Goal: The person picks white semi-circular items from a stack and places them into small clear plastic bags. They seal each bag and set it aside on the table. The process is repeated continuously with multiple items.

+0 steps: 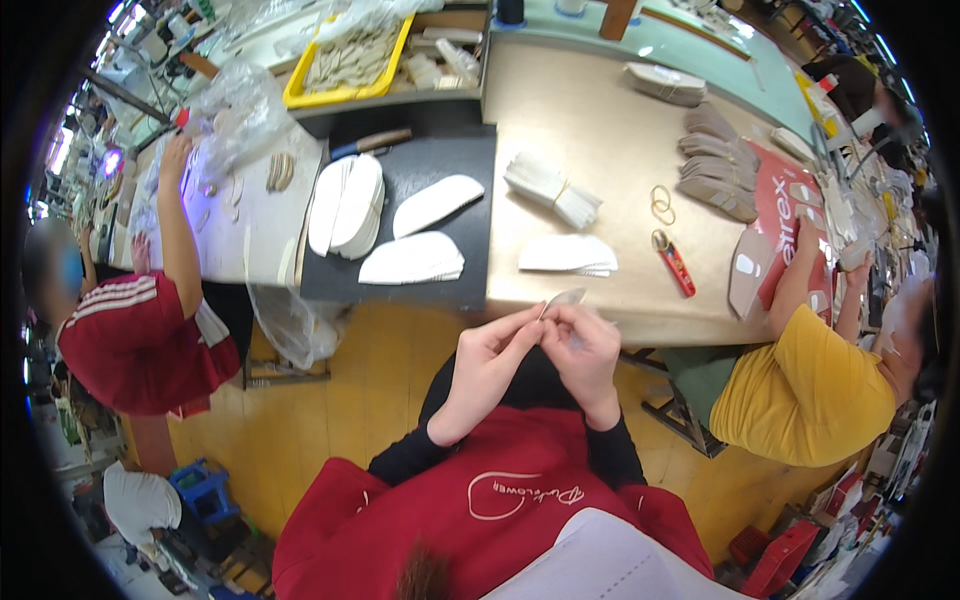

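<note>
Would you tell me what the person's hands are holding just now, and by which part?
Both the left hand and right hand pinch one thin white insole-shaped piece by its lower end.

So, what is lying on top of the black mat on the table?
On the black mat lie three groups of white insole-shaped pieces: a fanned stack at its left, a pair in the middle and a pile nearer the front. The mat surface under them is covered.

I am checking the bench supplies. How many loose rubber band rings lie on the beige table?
2. Both rubber bands lie overlapping on the beige table, just above the red tool and right of the bundled white pieces. More may be hidden under stacks.
</note>
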The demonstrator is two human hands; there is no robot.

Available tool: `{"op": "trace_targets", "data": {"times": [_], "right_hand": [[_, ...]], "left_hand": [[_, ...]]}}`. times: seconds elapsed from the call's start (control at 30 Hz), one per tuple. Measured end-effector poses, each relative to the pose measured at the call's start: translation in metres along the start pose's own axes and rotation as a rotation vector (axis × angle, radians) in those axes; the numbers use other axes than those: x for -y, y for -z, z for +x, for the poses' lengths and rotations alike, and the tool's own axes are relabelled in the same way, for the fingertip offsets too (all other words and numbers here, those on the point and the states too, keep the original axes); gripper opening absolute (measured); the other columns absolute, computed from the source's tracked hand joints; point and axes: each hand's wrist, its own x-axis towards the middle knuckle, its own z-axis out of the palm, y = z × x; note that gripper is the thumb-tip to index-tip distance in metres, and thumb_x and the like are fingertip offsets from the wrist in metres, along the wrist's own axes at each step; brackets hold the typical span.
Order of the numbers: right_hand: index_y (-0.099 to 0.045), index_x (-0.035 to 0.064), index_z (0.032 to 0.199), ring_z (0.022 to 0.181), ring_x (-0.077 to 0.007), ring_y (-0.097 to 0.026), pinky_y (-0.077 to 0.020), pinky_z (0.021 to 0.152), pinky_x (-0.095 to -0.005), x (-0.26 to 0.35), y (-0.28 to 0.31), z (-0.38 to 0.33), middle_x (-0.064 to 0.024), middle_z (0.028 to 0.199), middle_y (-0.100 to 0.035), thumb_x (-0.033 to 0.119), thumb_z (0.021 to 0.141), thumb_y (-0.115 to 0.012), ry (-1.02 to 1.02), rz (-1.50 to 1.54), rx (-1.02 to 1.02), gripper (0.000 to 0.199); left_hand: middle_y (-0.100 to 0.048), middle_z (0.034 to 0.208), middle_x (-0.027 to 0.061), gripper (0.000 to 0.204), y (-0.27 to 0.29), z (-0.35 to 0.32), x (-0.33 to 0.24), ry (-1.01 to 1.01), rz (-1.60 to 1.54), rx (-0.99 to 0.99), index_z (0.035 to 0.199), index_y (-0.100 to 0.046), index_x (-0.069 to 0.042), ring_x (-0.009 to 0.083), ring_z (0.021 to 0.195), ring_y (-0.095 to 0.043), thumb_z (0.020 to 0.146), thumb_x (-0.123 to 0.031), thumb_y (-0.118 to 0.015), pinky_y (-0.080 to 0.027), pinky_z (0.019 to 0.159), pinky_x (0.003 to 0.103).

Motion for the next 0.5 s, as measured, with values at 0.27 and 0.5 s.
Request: {"op": "trace_targets", "data": {"times": [0.27,0.5], "right_hand": [[-0.051,0.0041,0.094,0.066,-0.0088,-0.052,-0.0454,0.061,-0.0221,-0.016,-0.008,-0.009,-0.0064,0.091,-0.059,0.01,0.098,-0.052,-0.452,0.816,-0.003,0.008],[-0.052,0.0057,0.097,0.074,-0.0067,-0.055,-0.0463,0.065,-0.0201,-0.019,0.011,-0.002,-0.0051,0.088,-0.061,0.014,0.1,-0.055,-0.508,0.908,-0.083,0.009]], "left_hand": [[-0.074,0.092,0.0091,0.02,0.003,0.012,0.003,-0.02,0.079,-0.056,0.11,-0.07,0.009,0.0095,0.086,-0.068,0.095,-0.004,-0.065,-0.054,0.077,0.022],[-0.075,0.087,0.0074,0.016,0.011,0.016,0.018,-0.177,0.162,-0.197,0.104,-0.073,0.004,0.0097,0.082,-0.07,0.093,-0.006,-0.067,-0.055,0.074,0.023]]}}
